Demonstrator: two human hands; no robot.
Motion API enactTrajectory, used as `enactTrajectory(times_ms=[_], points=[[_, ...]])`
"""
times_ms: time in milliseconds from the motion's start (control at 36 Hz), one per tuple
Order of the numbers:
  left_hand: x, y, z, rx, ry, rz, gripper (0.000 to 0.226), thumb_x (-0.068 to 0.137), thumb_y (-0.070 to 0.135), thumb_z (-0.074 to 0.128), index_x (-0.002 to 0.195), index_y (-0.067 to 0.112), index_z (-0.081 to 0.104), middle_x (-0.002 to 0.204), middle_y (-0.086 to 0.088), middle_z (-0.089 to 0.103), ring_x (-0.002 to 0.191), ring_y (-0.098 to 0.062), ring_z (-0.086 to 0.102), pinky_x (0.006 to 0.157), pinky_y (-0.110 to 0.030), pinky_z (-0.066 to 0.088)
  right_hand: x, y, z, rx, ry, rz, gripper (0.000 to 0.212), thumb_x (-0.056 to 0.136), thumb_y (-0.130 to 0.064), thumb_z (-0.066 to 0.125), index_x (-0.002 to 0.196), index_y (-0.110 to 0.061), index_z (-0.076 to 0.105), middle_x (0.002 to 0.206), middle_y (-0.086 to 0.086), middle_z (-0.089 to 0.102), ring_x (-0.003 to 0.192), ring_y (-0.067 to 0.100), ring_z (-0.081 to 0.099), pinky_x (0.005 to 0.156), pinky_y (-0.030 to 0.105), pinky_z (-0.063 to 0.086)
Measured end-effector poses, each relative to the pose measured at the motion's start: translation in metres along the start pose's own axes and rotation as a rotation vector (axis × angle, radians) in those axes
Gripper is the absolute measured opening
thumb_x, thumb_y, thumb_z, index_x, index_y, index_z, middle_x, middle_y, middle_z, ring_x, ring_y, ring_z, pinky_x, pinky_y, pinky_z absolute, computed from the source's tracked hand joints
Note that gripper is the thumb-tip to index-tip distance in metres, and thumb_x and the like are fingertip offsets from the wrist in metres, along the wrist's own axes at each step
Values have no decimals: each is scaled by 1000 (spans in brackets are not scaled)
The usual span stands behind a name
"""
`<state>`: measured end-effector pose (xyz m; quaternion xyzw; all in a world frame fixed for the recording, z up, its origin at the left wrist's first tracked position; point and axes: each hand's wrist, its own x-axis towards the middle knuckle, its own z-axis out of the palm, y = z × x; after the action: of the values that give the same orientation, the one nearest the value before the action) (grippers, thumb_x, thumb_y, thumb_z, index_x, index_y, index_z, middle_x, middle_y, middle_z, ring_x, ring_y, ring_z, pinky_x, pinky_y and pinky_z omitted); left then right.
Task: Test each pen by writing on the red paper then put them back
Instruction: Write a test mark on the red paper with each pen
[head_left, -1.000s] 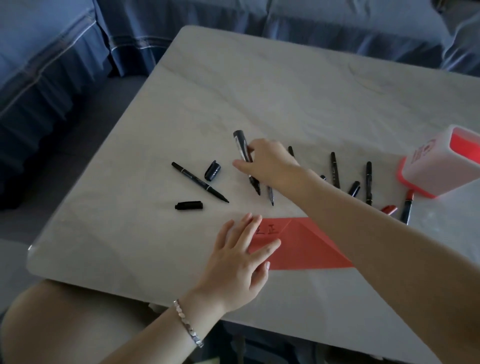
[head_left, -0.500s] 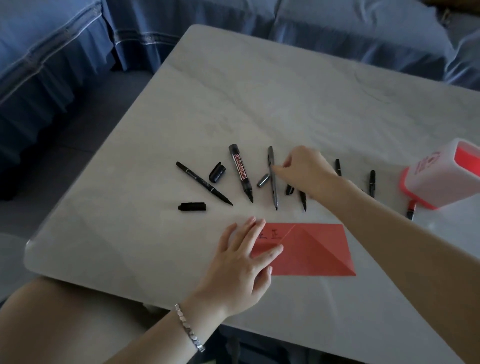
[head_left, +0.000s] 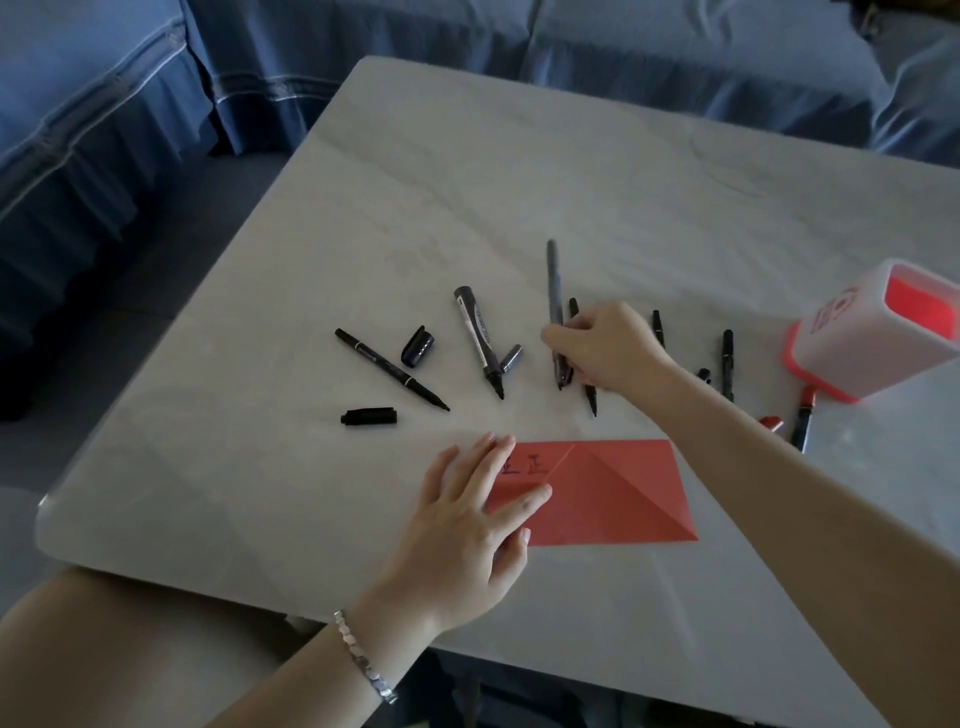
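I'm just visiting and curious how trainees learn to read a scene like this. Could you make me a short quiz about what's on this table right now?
1. True or false: the left hand lies flat on the red paper.
2. Which does the right hand grip? A) the slim grey pen B) the thick marker C) the pen holder
3. Fill in: the thin black pen at the far left lies with its tip ______ (capped/uncapped).

Key:
1. True; it rests on the paper's left end, beside the written marks.
2. A; its upper end sticks up past the fingers.
3. Uncapped; a loose cap lies beside it on the table.
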<state>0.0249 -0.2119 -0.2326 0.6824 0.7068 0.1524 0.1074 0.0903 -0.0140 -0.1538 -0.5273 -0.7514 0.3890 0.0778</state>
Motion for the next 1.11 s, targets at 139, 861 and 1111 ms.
enactTrajectory(times_ms=[139, 861, 1111], points=[[3, -1, 1, -2, 7, -4, 39, 85, 36, 43, 123, 35, 53, 141, -13, 43, 134, -24, 30, 111, -43, 17, -44, 21, -21, 387, 240, -193, 20, 70, -15, 59, 57, -24, 47, 43, -9, 43, 42, 14, 37, 45, 23, 31], [3, 0, 0, -34, 14, -19, 36, 84, 38, 44, 117, 33, 59, 137, -16, 48, 132, -27, 31, 108, -45, 20, -81, 68, 60, 474, 592, -3, 35, 79, -8, 63, 51, 1, 44, 52, 27, 53, 49, 24, 44, 51, 23, 39], [4, 1, 0, -34, 2, -24, 37, 84, 38, 43, 118, 33, 58, 137, -16, 47, 132, -26, 29, 109, -45, 20, -79, 69, 63, 423, 587, -46, 34, 79, -8, 64, 53, 4, 45, 50, 27, 54, 49, 37, 48, 48, 21, 38]])
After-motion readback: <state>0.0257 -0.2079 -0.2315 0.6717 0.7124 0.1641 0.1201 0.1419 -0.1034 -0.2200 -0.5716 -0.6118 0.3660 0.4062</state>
